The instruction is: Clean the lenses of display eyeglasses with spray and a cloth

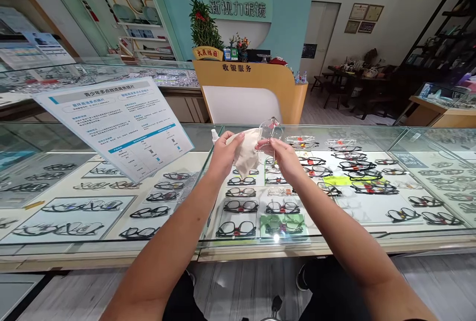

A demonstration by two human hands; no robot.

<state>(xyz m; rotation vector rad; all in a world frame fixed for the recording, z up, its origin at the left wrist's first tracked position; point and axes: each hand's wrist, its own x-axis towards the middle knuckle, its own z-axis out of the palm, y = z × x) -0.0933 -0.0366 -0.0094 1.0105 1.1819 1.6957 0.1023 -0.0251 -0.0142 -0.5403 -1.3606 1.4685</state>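
Note:
My left hand [223, 152] is closed on a cream cleaning cloth [247, 155], which hangs between my two hands. My right hand [282, 157] pinches a pair of clear-framed glasses [270, 130] by its lower edge, with the lenses standing up above my fingers. The cloth touches the glasses at the left lens. Both hands hover over the glass top of a display counter [372, 239].
Under the counter glass lie several rows of dark-framed glasses [241, 207]. Two more clear pairs [301, 139] rest on the glass to the right. A tilted blue-and-white information sign [119, 122] stands at the left. A yellow cashier desk [256, 88] is behind.

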